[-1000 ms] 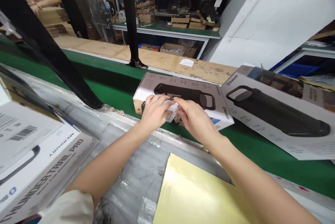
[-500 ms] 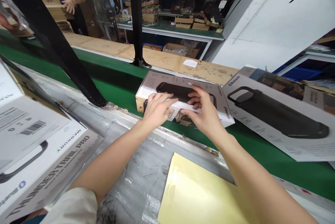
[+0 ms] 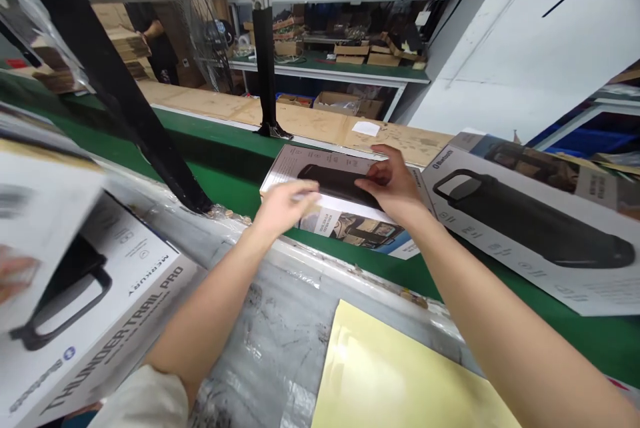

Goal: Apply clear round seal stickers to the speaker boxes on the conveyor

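Note:
A white speaker box [image 3: 345, 205] printed with a black speaker lies on the green conveyor belt [image 3: 220, 178], tipped up on its near edge. My right hand [image 3: 393, 185] reaches over its top face, fingers curled on the far side, gripping it. My left hand [image 3: 285, 205] is blurred by motion just in front of the box's near left corner, fingers partly stretched.
A second, larger speaker box [image 3: 530, 228] lies on the belt to the right. More boxes [image 3: 95, 308] are stacked at my left. A yellow sheet [image 3: 400, 375] lies on the plastic-wrapped bench. A black post [image 3: 135, 108] slants across the left. A person stands far back left.
My right hand moved from the near edge to the far side of the box. The box has tilted up toward me. My left hand slid off its top.

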{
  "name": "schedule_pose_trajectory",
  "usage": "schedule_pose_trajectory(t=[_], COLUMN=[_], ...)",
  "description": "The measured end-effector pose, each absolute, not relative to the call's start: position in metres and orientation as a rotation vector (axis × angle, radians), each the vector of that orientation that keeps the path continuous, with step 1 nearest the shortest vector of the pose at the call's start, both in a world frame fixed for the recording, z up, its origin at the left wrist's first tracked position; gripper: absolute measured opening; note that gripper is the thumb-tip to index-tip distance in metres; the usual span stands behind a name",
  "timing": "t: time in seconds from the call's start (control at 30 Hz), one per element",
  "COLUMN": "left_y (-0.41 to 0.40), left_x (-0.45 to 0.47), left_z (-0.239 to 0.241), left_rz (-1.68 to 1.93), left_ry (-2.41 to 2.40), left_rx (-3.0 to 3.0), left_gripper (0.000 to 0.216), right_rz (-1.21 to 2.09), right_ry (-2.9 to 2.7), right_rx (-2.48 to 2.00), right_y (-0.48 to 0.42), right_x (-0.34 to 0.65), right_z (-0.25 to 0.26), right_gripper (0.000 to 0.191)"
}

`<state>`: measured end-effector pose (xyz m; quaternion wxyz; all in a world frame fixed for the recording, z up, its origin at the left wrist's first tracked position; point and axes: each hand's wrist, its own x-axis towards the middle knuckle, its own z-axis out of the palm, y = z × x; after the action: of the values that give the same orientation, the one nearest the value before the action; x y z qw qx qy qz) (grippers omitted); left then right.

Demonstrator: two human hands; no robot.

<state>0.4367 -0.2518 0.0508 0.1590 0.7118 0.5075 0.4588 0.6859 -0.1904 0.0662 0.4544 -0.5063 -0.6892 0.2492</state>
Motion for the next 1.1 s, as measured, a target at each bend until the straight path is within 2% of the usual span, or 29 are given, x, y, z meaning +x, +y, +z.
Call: schedule_pose_trajectory(t=[0.1,0.2,0.3,0.43,0.53,0.67,0.83,1.1], left_y=[-0.238,-0.223,-0.214,-0.209,-0.209,-0.208,-0.209,-0.209], left_x=[0.411,0.394,0.388,0.384,0.383,0.384,0.382,0.378], left_z=[0.055,0.049,0.040,0.037,0.037,0.036,0.036,0.039], left_rz=[1.680,1.492,1.351,1.376,1.411,1.446,1.457,1.467], left_ry=[1.613,1.360,1.083,1.012,1.008,1.011,1.002,1.028], left_rx=[1.465,0.973,0.842,0.791,0.741,0.678,0.653,0.658], left_gripper=[0.048,0.060,0.059,0.061,0.063,0.065,0.064,0.062], right_rz=[0.560,0.625,0.868,1.412,1.565,1.414,1.295,0.819], right_ry=[-1.619,-1.760,-1.964,-1.965,-1.878,-1.994,-2.164,-2.403], right_rx=[-1.139,-1.017,-0.856,-0.790,-0.828,-0.855,-0.734,-0.721], right_y=[-0.192,-0.186,-0.170,-0.137,-0.114,-0.095,-0.086,-0.078], right_x=[0.670,0.639,0.603,0.565,0.546,0.526,0.507,0.488], right_z=[0.075,0.095,0.114,0.120,0.113,0.103,0.096,0.081], right_gripper=[0.037,0.015,0.016,0.026,0.030,0.027,0.043,0.046])
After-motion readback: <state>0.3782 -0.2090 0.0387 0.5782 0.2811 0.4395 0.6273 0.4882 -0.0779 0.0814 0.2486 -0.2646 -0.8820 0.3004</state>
